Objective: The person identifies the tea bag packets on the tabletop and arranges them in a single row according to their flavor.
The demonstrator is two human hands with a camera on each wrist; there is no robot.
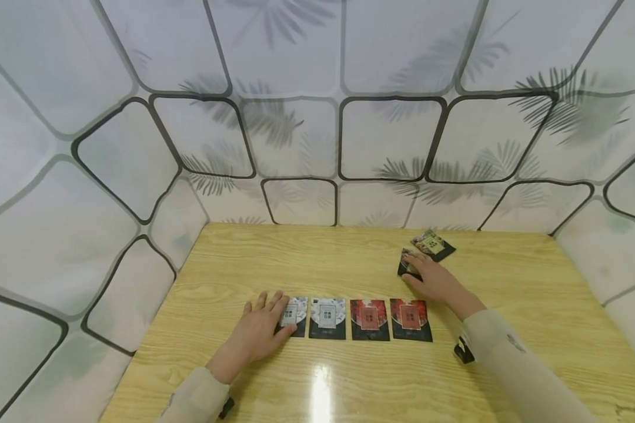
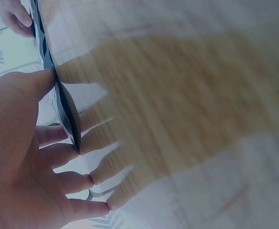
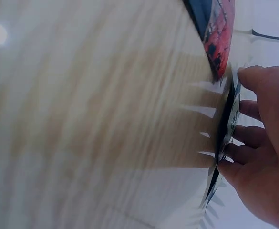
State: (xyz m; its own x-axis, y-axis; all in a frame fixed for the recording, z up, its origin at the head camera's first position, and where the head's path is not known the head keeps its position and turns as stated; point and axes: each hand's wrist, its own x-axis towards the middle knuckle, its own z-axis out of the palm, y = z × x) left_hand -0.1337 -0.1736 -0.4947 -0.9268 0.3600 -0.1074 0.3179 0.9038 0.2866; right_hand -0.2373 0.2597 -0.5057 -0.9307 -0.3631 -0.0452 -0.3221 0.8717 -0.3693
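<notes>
My left hand (image 1: 259,329) lies at the left end of a row of packets, its fingers spread. Its thumb and forefinger touch the edges of a white floral tea-type packet (image 1: 299,318), partly covered by the hand. Further back, my right hand (image 1: 431,278) holds a dark packet (image 1: 405,268) between thumb and fingers, low over the table; the hand covers much of it. Just behind lies another dark packet with a yellowish label (image 1: 433,244). In the right wrist view the held packet (image 3: 231,114) shows nearly edge-on below the fingers.
To the right of the left hand, a second white packet (image 1: 327,319) and two red ones, one inner (image 1: 370,320) and one outer (image 1: 411,320), continue the row. The wooden table (image 1: 275,252) meets a leaf-patterned wall covering (image 1: 296,141) at the back and sides.
</notes>
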